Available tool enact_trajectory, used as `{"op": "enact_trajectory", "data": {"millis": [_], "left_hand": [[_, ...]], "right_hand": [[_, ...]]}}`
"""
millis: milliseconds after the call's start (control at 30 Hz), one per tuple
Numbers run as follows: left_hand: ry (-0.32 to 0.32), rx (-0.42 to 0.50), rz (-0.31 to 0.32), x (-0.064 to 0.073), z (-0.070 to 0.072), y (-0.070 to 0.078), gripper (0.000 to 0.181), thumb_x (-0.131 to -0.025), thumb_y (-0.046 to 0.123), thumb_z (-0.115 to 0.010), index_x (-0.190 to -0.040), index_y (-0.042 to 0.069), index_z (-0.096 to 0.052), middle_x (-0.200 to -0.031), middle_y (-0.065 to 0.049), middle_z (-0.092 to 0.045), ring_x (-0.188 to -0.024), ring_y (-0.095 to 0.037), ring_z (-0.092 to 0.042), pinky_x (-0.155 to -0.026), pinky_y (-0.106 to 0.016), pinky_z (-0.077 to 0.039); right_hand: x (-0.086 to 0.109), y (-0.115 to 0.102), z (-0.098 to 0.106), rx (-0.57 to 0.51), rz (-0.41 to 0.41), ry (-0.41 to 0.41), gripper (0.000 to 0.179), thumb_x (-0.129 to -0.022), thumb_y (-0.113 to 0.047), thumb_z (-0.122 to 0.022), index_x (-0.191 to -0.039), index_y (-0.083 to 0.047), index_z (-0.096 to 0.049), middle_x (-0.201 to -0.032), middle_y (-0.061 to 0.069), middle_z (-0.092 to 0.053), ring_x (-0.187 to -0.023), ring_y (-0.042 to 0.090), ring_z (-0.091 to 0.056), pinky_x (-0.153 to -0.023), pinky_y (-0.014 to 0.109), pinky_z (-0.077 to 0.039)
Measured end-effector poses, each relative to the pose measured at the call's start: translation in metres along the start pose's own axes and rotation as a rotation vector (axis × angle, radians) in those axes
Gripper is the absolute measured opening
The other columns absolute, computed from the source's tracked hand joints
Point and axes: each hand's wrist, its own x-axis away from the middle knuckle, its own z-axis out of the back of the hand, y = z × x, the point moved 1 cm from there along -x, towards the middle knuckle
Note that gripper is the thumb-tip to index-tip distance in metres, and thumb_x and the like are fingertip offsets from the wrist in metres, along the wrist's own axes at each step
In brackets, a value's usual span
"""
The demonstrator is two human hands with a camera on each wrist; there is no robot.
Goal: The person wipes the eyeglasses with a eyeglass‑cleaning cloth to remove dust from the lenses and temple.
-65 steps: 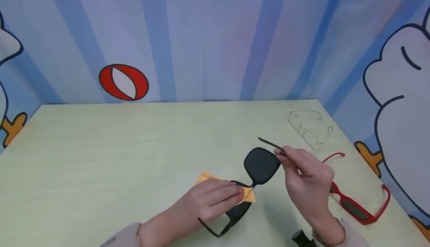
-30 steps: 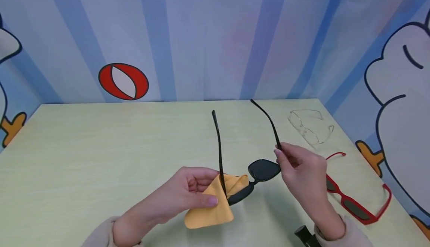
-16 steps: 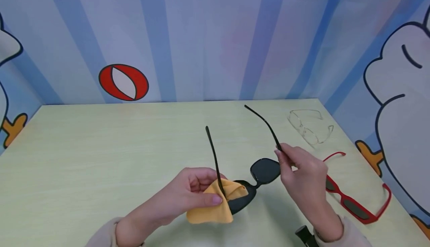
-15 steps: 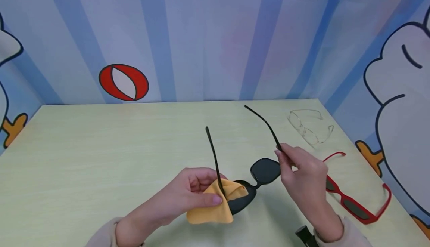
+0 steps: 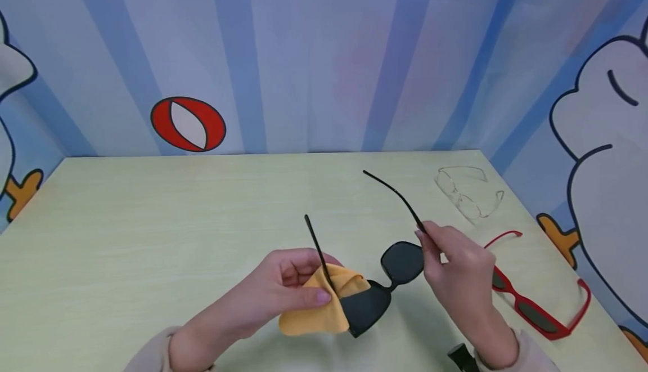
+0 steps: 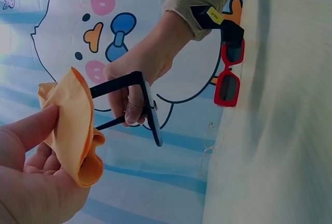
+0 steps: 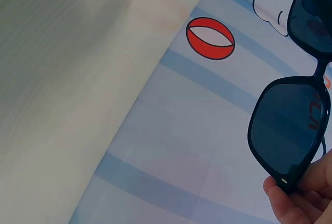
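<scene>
My right hand (image 5: 458,282) pinches a pair of black sunglasses (image 5: 402,262) at the hinge corner of one lens. Both temples are unfolded and point away toward the back wall. My left hand (image 5: 283,285) holds an orange-yellow cleaning cloth (image 5: 316,316) between thumb and fingers. The cloth overlaps the edge of the other lens and the foot of its temple in the head view. From the left wrist, the cloth (image 6: 72,125) hangs bunched before the sunglasses (image 6: 150,110). In the right wrist view, fingers (image 7: 290,203) grip the frame's corner and both dark lenses show.
Red-framed sunglasses (image 5: 536,313) lie on the table (image 5: 177,237) at the right, partly behind my right hand. Farther back are thin clear-lensed glasses (image 5: 463,195). A black object (image 5: 462,358) sits by the right sleeve. Printed cloth walls (image 5: 314,62) bound the table.
Earlier my left hand lay over one lens with the cloth; it has since turned thumb-up and moved left, baring more of that lens. Lately the sunglasses have tilted and their temples dropped lower.
</scene>
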Motion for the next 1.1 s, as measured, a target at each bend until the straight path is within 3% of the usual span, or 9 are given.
{"op": "enact_trajectory", "data": {"millis": [367,533,700,933,1033,1100], "left_hand": [[0.043,0.057,-0.030,0.003,0.006,0.003,0.037,-0.087,0.008,-0.065,-0.117,-0.009,-0.052,-0.104,-0.010,-0.063,-0.089,-0.017,-0.061,-0.079,-0.026,-0.052],[0.046,0.128,-0.034,0.004,0.010,0.004,0.030,-0.087,0.008,-0.063,-0.117,0.004,-0.058,-0.105,-0.009,-0.063,-0.090,-0.017,-0.061,-0.080,-0.027,-0.051],[0.062,0.151,-0.056,0.006,0.014,0.006,0.029,-0.088,0.007,-0.063,-0.117,0.006,-0.059,-0.105,-0.008,-0.063,-0.091,-0.017,-0.060,-0.081,-0.028,-0.051],[0.097,0.197,-0.140,0.009,0.030,0.010,0.027,-0.092,0.005,-0.057,-0.118,0.009,-0.058,-0.105,-0.005,-0.062,-0.092,-0.016,-0.059,-0.083,-0.029,-0.051],[0.168,0.197,-0.194,0.009,0.040,0.016,0.027,-0.092,0.003,-0.055,-0.118,0.010,-0.057,-0.105,-0.004,-0.061,-0.094,-0.016,-0.059,-0.085,-0.029,-0.051],[0.244,0.163,-0.198,0.005,0.045,0.019,0.027,-0.092,0.003,-0.056,-0.118,0.009,-0.056,-0.106,-0.004,-0.061,-0.095,-0.016,-0.060,-0.085,-0.029,-0.051]], "right_hand": [[0.005,0.006,0.001,0.022,0.020,-0.018,0.007,-0.082,-0.003,-0.068,-0.085,0.003,-0.070,-0.067,0.013,-0.065,-0.056,0.021,-0.062,-0.042,0.031,-0.046],[0.006,0.008,0.002,0.007,0.031,-0.001,0.033,-0.095,-0.022,-0.052,-0.084,0.003,-0.070,-0.067,0.012,-0.065,-0.053,0.021,-0.060,-0.039,0.029,-0.044],[0.005,0.009,0.003,-0.003,0.040,0.013,0.044,-0.097,-0.031,-0.044,-0.083,0.002,-0.070,-0.066,0.011,-0.065,-0.050,0.019,-0.058,-0.037,0.025,-0.040],[0.004,0.009,0.003,-0.044,0.043,0.068,0.044,-0.098,-0.031,-0.048,-0.083,0.003,-0.071,-0.067,0.011,-0.066,-0.050,0.018,-0.058,-0.039,0.023,-0.040],[0.003,0.010,0.006,-0.090,-0.007,0.059,0.022,-0.090,-0.015,-0.063,-0.083,0.004,-0.072,-0.071,0.012,-0.068,-0.055,0.021,-0.062,-0.048,0.019,-0.046],[0.001,0.009,0.007,-0.137,-0.048,0.050,0.007,-0.079,0.000,-0.071,-0.084,0.004,-0.072,-0.074,0.012,-0.069,-0.059,0.019,-0.065,-0.056,0.015,-0.049]]}}
